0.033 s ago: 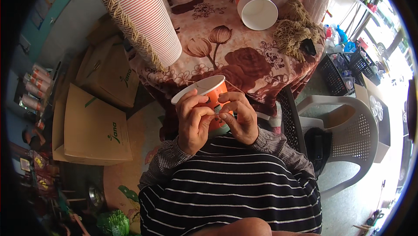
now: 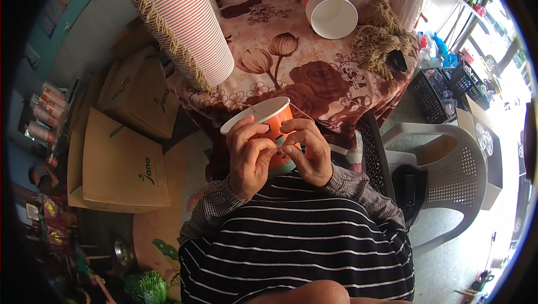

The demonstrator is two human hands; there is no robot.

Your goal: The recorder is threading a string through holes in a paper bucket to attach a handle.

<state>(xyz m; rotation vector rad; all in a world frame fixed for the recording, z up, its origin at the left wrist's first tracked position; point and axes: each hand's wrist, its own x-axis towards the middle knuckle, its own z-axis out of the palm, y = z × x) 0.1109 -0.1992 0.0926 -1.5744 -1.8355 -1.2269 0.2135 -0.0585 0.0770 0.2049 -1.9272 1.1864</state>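
An orange paper cup [image 2: 276, 118] with a white rim and dark and green markings stands tilted above my lap, just before the table's front edge. A thin cord [image 2: 302, 112] runs from its rim down toward my right hand, and another bit of it crosses the cup's mouth. My left hand [image 2: 249, 155] is closed in a pinch against the cup's near side. Tip to tip with it, my right hand [image 2: 308, 150] pinches too. Between the fingertips is a tiny strand that looks like the cord's end, mostly hidden by the fingers.
A tall nested stack of cups [image 2: 193, 24] with cord loops along its side leans on the flowered tablecloth [image 2: 263, 29]. A white-mouthed cup [image 2: 334, 19] lies beside a heap of tan cords [image 2: 381, 43]. Cardboard boxes [image 2: 120, 161] stand left, a plastic chair [image 2: 457, 178] right.
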